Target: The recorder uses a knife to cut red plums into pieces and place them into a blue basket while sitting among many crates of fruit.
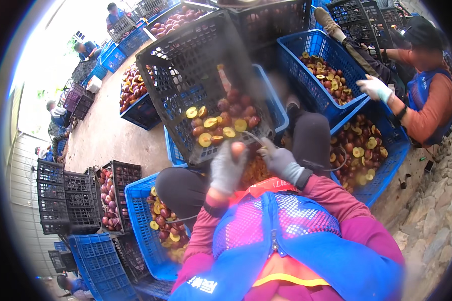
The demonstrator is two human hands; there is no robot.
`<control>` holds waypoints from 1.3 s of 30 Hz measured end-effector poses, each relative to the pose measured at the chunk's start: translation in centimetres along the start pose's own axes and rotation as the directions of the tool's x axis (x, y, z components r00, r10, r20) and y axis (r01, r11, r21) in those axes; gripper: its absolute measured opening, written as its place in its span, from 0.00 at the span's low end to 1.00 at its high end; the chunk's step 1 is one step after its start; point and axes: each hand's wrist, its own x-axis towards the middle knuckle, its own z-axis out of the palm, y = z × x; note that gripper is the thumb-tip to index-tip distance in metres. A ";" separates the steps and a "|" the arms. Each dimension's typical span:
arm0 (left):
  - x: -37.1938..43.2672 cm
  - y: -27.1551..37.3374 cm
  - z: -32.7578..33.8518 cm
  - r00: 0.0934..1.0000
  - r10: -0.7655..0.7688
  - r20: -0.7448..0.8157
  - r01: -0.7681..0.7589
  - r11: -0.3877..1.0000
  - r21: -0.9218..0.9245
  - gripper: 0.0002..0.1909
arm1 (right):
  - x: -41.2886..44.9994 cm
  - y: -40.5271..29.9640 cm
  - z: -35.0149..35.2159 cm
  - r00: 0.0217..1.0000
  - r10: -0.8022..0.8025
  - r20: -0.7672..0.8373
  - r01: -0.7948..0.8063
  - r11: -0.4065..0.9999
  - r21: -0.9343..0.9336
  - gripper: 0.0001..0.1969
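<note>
My left hand [228, 167], in a pale grey glove, holds a reddish plum [238, 149] over my lap. Beside it on the right, my right hand [280, 158], also gloved, grips the handle of a knife [253, 136] with a thin metal blade pointing up and left. Just beyond both hands a black plastic crate [196, 49] is tilted towards me. Inside its lower part lie whole plums [235, 107] and plum halves [211, 122] with yellow flesh. Below the hands, between my knees, is a heap of orange-brown pieces [257, 171], partly hidden.
Blue crates of cut plums stand at my left [135, 210], at my right [390, 169] and at upper right [305, 71]. A co-worker [429, 86] sits close on the right. Black crates [69, 195] stack at far left. Stones [433, 225] edge the right side.
</note>
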 end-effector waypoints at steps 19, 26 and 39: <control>1.2 0.8 -2.5 0.958 -0.144 0.248 0.270 0.159 -0.950 0.25 | 0.5 -6.5 -1.8 0.970 -0.229 -0.078 0.241 0.945 0.221 0.11; 1.7 -0.1 -0.3 0.917 -0.258 0.305 0.249 -0.227 -0.942 0.19 | 0.5 -6.4 0.0 0.966 -0.242 -0.088 0.242 0.970 -0.009 0.10; 1.2 -2.7 0.2 0.929 -0.363 0.070 0.216 0.378 -0.900 0.23 | 0.9 -5.5 1.6 0.969 -0.245 0.026 0.246 0.968 -0.058 0.12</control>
